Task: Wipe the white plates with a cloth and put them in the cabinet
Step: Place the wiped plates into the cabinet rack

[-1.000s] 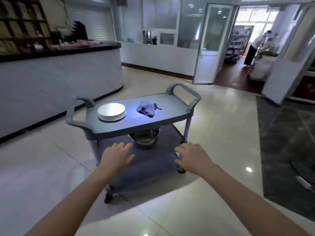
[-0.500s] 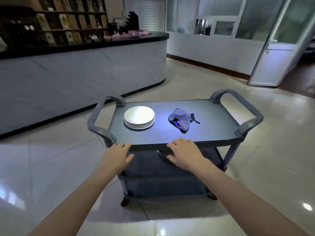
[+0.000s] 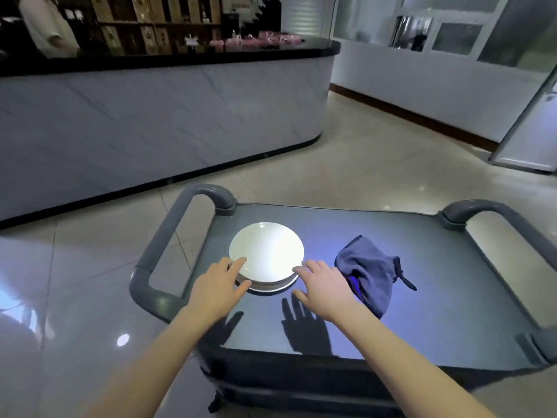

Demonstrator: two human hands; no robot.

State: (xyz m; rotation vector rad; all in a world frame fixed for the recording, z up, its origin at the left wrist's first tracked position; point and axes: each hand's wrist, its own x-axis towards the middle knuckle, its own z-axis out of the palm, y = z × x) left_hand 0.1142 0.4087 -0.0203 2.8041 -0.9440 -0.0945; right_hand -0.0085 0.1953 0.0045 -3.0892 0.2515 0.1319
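Landmark: curved white counter (image 3: 168, 116), black top | behind it: dark wooden shelving (image 3: 144, 25) | in front of it: glossy beige tiled floor (image 3: 376, 164), bright glints | right of it: white wall (image 3: 437, 82) with glazed panels, brown skirting (image 3: 416, 117), pale door (image 3: 527, 122) beyond.

White plates (image 3: 266, 254) glow bright on a dark grey cart (image 3: 452, 297); beside them sits a blue-grey cloth (image 3: 366, 271). Beyond, a black-topped counter (image 3: 165, 110) shows pale marble veining over beige floor tiles (image 3: 376, 164).
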